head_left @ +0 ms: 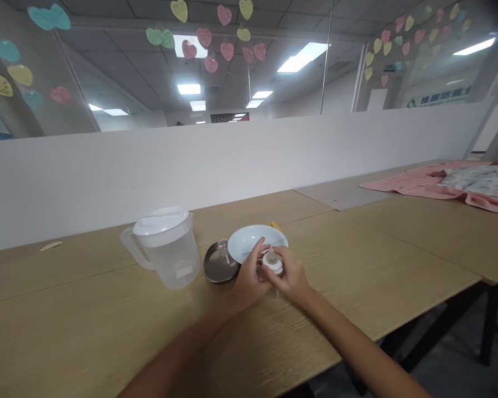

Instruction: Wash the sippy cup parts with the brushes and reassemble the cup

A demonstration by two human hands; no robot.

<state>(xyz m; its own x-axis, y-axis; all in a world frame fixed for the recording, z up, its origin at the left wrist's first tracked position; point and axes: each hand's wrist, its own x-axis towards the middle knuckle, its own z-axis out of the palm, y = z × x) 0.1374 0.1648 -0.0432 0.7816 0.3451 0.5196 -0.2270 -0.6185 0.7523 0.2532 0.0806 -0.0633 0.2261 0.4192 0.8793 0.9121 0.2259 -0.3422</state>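
Both my hands hold a baby bottle (274, 267) with a white collar and a clear teat on top. My left hand (248, 281) is closed round the bottle's body, which the fingers mostly hide. On the other side, the thumb and fingers of my right hand (292, 276) grip the white collar. Just behind the hands sits a pale blue-white bowl (240, 240) with a thin stick or rod across it. Left of the bowl, a metal tray (216, 271) carries a clear dome-shaped cap (223, 247).
A lidded clear plastic pitcher (172, 251) stands left of the tray. Something yellow (275, 225) pokes out behind the bowl. A flat light piece (51, 246) lies far left. At the far right, a pink cloth (415, 185) covers part of the table (357, 276). A white partition rises behind.
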